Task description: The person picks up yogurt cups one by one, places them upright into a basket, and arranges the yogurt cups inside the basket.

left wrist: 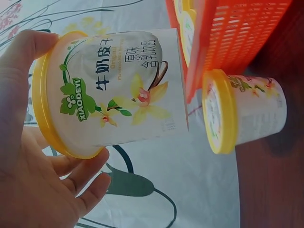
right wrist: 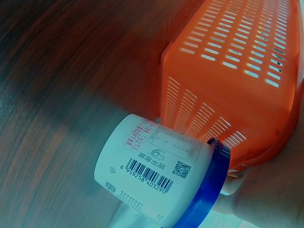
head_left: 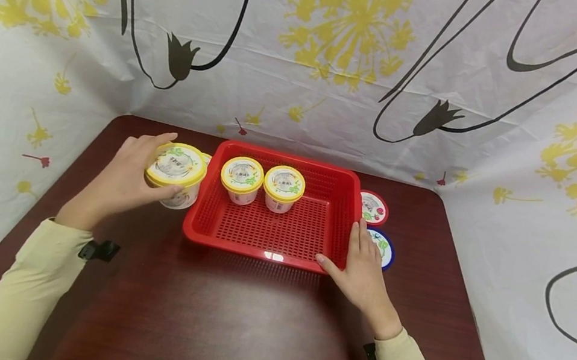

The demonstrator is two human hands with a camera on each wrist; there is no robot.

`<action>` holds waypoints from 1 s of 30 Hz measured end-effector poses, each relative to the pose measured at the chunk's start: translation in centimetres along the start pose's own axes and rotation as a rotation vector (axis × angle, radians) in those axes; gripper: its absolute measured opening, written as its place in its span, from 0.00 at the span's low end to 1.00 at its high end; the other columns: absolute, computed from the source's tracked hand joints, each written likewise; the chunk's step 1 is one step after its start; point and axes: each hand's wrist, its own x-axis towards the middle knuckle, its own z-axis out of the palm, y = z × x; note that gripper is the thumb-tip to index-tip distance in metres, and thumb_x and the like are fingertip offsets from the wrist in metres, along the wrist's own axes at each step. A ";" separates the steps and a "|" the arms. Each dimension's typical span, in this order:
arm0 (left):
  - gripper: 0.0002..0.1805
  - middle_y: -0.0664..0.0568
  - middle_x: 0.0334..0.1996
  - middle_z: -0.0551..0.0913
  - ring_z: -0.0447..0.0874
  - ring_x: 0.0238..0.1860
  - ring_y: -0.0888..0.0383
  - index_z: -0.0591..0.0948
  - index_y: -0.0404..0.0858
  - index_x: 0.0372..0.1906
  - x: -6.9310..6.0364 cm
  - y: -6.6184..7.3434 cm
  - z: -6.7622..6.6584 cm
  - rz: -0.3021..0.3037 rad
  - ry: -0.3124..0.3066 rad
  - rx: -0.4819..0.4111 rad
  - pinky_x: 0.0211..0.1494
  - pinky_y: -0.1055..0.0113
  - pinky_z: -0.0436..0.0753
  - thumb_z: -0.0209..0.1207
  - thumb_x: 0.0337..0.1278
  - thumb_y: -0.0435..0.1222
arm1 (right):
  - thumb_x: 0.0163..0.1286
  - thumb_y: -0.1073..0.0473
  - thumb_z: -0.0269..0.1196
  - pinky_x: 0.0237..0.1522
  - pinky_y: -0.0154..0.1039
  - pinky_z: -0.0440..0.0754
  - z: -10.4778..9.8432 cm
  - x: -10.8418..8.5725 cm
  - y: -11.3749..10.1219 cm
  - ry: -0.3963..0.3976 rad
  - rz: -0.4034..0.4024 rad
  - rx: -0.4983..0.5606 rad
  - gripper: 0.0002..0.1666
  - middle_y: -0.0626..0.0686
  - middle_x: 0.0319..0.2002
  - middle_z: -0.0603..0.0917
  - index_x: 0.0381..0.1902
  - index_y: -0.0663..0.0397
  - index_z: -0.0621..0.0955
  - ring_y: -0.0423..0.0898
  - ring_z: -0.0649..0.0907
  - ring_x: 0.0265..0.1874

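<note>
My left hand (head_left: 125, 174) grips a white paper cup with a yellow lid (head_left: 177, 164) round its lid, raised at the left side of the red plastic basket (head_left: 251, 253). In the left wrist view, this cup's printed side shows vanilla flowers. Behind it, another yellow-lidded cup (left wrist: 256, 109) stands outside the basket, mostly hidden in the head view. Two more yellow-lidded cups, a left one (head_left: 242, 175) and a right one (head_left: 284, 184), are inside the basket towards the back left. My right hand (head_left: 366, 275) holds the basket's front right corner, thumb on the front rim and fingers along the right side.
Right of the basket are a red-lidded cup (head_left: 374, 208) and a blue-lidded cup (head_left: 382, 250), the latter close beside my right fingers. Everything stands on a dark brown table (head_left: 226, 324). A white patterned sheet (head_left: 255, 96) rises behind and at both sides.
</note>
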 end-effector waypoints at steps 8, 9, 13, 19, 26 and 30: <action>0.52 0.41 0.66 0.71 0.64 0.60 0.45 0.62 0.45 0.74 0.9 1.1 0.3 0.035 0.009 -0.030 0.55 0.47 0.73 0.75 0.41 0.45 | 0.60 0.22 0.57 0.71 0.71 0.57 0.0 0.0 0.0 0.000 0.001 0.001 0.68 0.61 0.81 0.44 0.79 0.61 0.45 0.67 0.57 0.75; 0.52 0.42 0.66 0.71 0.64 0.60 0.45 0.62 0.45 0.74 1.0 1.3 0.4 0.035 0.006 -0.034 0.56 0.47 0.73 0.75 0.41 0.45 | 0.60 0.22 0.57 0.71 0.72 0.57 0.0 0.0 0.0 -0.001 0.001 0.002 0.68 0.61 0.81 0.44 0.79 0.61 0.45 0.67 0.57 0.75; 0.53 0.43 0.66 0.70 0.64 0.62 0.46 0.62 0.45 0.75 1.2 1.7 0.8 0.034 -0.006 -0.048 0.58 0.44 0.75 0.75 0.40 0.47 | 0.60 0.22 0.57 0.71 0.72 0.57 0.0 0.0 0.0 -0.001 0.000 0.003 0.68 0.61 0.81 0.44 0.79 0.61 0.45 0.67 0.57 0.75; 0.54 0.44 0.66 0.72 0.66 0.62 0.47 0.63 0.45 0.74 1.5 2.1 1.5 0.063 -0.009 -0.069 0.60 0.43 0.75 0.76 0.38 0.48 | 0.60 0.22 0.57 0.71 0.71 0.57 0.0 0.0 0.0 0.004 -0.003 -0.003 0.68 0.61 0.81 0.44 0.79 0.61 0.45 0.67 0.57 0.75; 0.53 0.45 0.65 0.72 0.68 0.61 0.47 0.63 0.45 0.74 1.7 2.4 2.6 0.100 -0.031 -0.087 0.60 0.43 0.75 0.77 0.38 0.47 | 0.60 0.22 0.56 0.71 0.71 0.57 0.0 0.1 0.0 -0.003 0.001 0.001 0.68 0.61 0.81 0.44 0.79 0.61 0.45 0.67 0.57 0.75; 0.53 0.45 0.66 0.72 0.68 0.61 0.47 0.63 0.44 0.73 1.8 2.6 3.1 0.111 -0.046 -0.104 0.60 0.43 0.75 0.77 0.38 0.46 | 0.60 0.22 0.56 0.71 0.71 0.58 0.0 0.1 0.0 -0.005 0.003 0.001 0.68 0.60 0.81 0.44 0.79 0.60 0.45 0.67 0.57 0.75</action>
